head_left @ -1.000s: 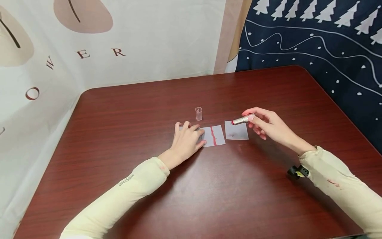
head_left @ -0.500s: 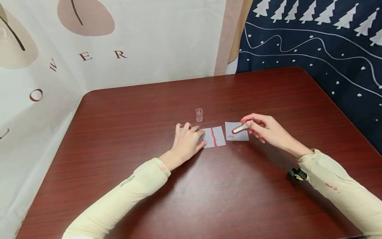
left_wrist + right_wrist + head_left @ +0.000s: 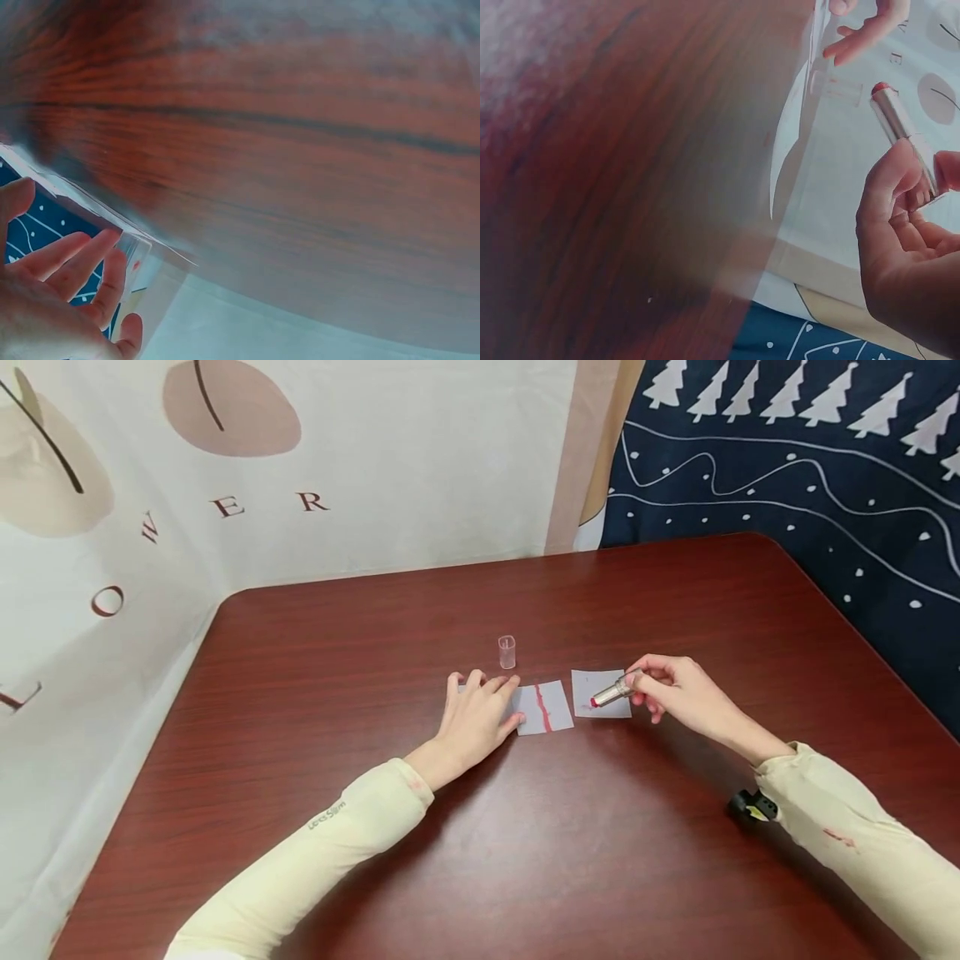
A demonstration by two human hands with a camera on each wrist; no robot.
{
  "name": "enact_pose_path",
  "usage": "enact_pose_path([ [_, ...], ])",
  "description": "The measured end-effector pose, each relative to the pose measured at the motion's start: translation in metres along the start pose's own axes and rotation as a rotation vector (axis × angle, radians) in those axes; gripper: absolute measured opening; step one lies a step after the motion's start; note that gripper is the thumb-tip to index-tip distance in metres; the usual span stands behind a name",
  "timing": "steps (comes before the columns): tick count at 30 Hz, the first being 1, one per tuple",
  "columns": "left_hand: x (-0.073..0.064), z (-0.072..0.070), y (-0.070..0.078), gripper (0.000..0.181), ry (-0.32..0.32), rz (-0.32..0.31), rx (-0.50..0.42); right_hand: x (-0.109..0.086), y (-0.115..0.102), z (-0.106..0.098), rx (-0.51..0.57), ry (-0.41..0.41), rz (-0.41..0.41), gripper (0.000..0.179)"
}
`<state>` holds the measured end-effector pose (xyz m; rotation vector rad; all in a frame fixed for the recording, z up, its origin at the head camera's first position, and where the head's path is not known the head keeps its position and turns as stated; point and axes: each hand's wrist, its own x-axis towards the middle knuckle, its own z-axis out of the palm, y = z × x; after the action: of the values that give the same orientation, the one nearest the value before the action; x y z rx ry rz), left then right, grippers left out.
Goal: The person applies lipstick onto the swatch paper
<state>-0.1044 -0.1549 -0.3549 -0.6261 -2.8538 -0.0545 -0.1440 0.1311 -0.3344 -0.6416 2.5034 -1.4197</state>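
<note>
My right hand [image 3: 684, 695] pinches a silver lipstick [image 3: 615, 692] near its base, the red tip angled down to the left over a white paper square [image 3: 587, 682]. That square has a faint reddish smudge. In the right wrist view, thumb and fingers grip the lipstick [image 3: 897, 118], its tip exposed. A second paper square [image 3: 557, 703] beside it bears a wavy red streak from top to bottom. My left hand [image 3: 476, 718] rests at its left edge with fingers spread, largely covering another sheet. The left wrist view shows the left hand's fingers [image 3: 79, 274] loosely extended.
A small clear cap [image 3: 507, 652] stands on the dark red wooden table [image 3: 360, 643] behind the papers. A white curtain [image 3: 420, 460] hangs along the back and left, a navy one with trees [image 3: 750, 468] on the right. A black device [image 3: 752, 808] sits at the right wrist.
The right hand has come down with the lipstick, whose tip moved from the paper's upper left edge to lower over the smudge. The left hand stays in about the same place.
</note>
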Motion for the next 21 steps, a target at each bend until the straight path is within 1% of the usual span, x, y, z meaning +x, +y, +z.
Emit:
enact_pose_path([
  [4, -0.001, -0.002, 0.003, 0.051, 0.013, -0.018, -0.003, -0.001, -0.002, -0.001, -0.022, 0.003, -0.012, 0.019],
  [7, 0.003, -0.004, 0.007, 0.047, 0.012, -0.044, -0.025, -0.001, -0.003, -0.002, -0.066, 0.026, -0.032, 0.02],
  [9, 0.005, -0.004, 0.012, 0.042, 0.009, -0.047, -0.039, -0.001, -0.003, -0.001, -0.092, 0.042, -0.03, 0.022],
  [12, 0.012, -0.007, 0.019, 0.036, 0.004, -0.024, -0.034, 0.001, -0.003, -0.001, -0.117, 0.063, -0.023, 0.022],
  [14, 0.016, -0.009, 0.025, 0.033, -0.01, -0.01, -0.005, 0.003, -0.002, 0.0, -0.116, 0.063, -0.023, 0.022],
  [16, 0.021, -0.011, 0.031, 0.032, -0.031, -0.006, 0.019, 0.006, -0.001, 0.001, -0.132, 0.053, -0.046, 0.022],
  [18, 0.028, -0.014, 0.038, 0.033, -0.049, -0.006, 0.018, 0.008, 0.0, -0.001, -0.167, 0.065, -0.067, 0.021],
  [21, 0.042, -0.019, 0.049, 0.035, -0.086, -0.013, -0.023, 0.011, 0.001, -0.005, -0.24, 0.104, -0.105, 0.02],
])
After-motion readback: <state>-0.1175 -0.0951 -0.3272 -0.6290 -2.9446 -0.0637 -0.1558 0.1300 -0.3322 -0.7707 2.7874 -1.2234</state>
